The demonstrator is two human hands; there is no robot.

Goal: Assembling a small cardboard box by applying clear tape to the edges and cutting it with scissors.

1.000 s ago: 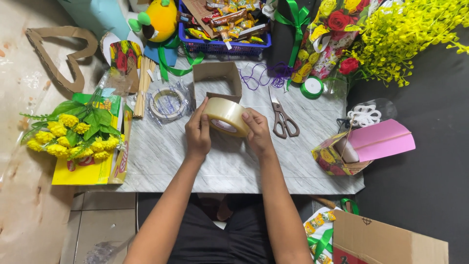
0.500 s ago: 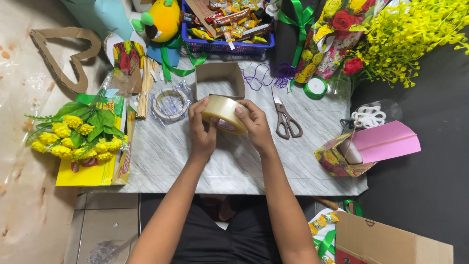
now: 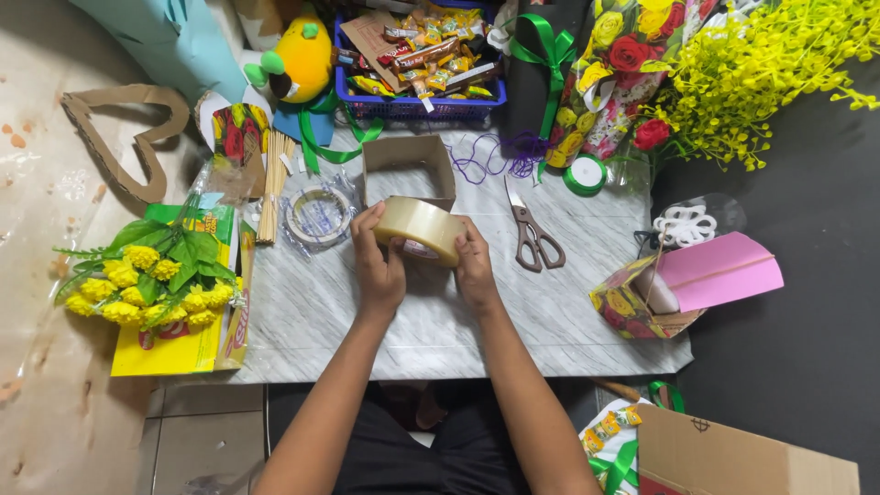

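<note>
Clear-brown tape roll (image 3: 420, 229) is sitting between both hands above the marble tabletop (image 3: 321, 321), hiding its far rim behind the small cardboard box (image 3: 407, 170). Left hand (image 3: 379, 266) and right hand (image 3: 477, 270) are clasping its sides, fingertips partly covering the core.

Bare forearms, no sleeves showing; dark black clothing below.

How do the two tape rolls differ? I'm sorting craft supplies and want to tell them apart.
The tan tape roll is held up off the marble table between the left hand and right hand, tilted on edge; the clear tape roll lies flat on the table, untouched. The tan roll looks broader and opaque; the clear one is thinner, see-through and sits in crinkled plastic wrap. Both are ring-shaped with an open core.
</note>
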